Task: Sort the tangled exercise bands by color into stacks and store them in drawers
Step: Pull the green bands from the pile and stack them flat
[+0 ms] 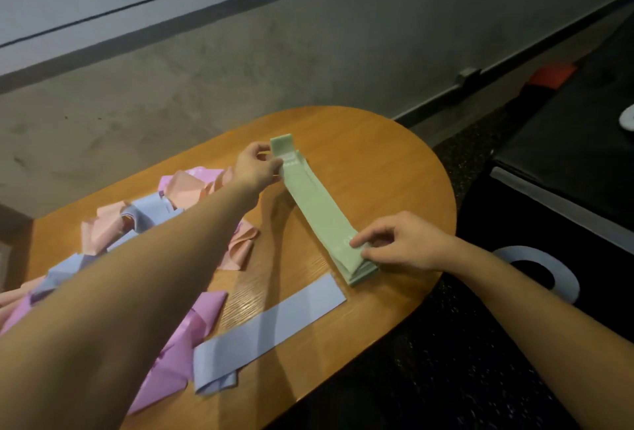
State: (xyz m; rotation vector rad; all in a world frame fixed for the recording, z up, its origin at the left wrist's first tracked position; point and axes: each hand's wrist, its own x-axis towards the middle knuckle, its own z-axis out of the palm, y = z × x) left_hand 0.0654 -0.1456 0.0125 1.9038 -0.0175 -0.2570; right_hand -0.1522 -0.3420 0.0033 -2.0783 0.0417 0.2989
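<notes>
At frame centre, you are pinching the green band stack (320,215) at both ends on the counter (394,168): left grip (255,167) at its upper end, right grip (403,244) at its lower-right end.

Dim indoor light, soft overall focus, wide-angle bending at edges, perhaps slight motion blur

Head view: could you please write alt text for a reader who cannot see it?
Both hands, left hand and right hand, pinch opposite ends of a green band stack on a wooden table. A blue band lies flat nearby, beside tangled bands.
</notes>
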